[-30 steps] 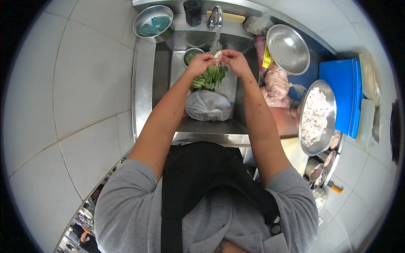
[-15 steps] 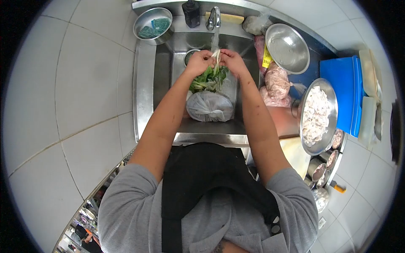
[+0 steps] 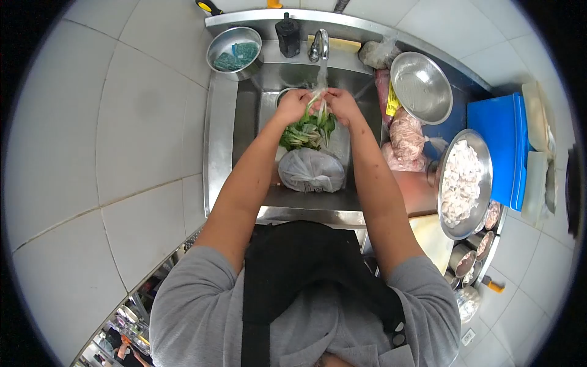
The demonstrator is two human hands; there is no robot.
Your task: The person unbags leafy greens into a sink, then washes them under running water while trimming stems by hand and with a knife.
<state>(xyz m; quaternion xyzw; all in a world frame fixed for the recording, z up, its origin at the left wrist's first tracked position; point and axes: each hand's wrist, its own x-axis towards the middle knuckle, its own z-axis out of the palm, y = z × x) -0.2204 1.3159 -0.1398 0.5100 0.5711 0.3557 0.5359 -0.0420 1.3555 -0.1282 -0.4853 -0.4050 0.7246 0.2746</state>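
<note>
Over the steel sink point(image 3: 244, 116), my left hand point(image 3: 295, 105) and my right hand point(image 3: 340, 104) are closed on the pale stems of a leafy green vegetable point(image 3: 309, 129), one hand on each side. Its dark green leaves hang down toward me. Water from the curved faucet point(image 3: 323, 44) runs onto the stems between my fingers. Close below the leaves sits a tied, translucent plastic bag point(image 3: 312, 171) whose contents I cannot make out. My fingertips are partly hidden by the stems and water.
A steel bowl with green scrubbing pads point(image 3: 237, 54) and a black bottle point(image 3: 287, 37) stand behind the sink. To the right are a colander point(image 3: 422, 87), bagged meat point(image 3: 405, 137), a bowl of pale cut pieces point(image 3: 463, 183) and a blue bin point(image 3: 496, 147).
The whole view has shifted, so everything sits slightly lower in it. My hands still hold the stems under the water, and the stems now look more spread apart.
</note>
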